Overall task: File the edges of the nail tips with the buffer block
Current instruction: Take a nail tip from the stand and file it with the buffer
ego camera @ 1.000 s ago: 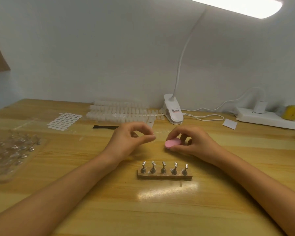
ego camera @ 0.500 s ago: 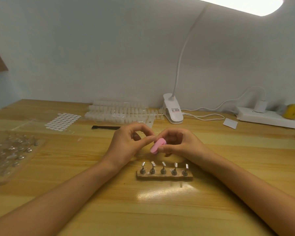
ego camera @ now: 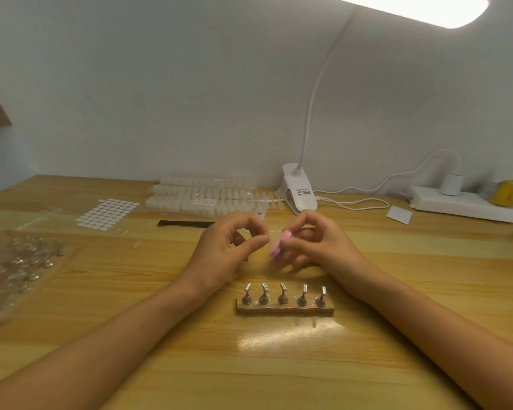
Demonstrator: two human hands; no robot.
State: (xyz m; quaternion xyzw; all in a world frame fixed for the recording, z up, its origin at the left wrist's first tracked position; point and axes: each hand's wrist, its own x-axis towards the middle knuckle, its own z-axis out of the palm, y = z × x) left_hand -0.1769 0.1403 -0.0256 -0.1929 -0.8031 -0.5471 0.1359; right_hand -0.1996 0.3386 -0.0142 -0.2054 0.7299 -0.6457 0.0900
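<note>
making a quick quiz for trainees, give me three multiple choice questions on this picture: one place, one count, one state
1. Where is the wooden stand?
A) nearer the person than the pink buffer block
B) on the power strip
C) behind the lamp clip

2. How many metal pegs stand on it?
A) three
B) five
C) eight

3. The buffer block is
A) lying on the table
B) propped on the stand
C) in the grip of the right hand

Answers: 1 A, it lies closer to the camera than the block; 2 B, five show in one row; 3 C, the right hand pinches it.
</note>
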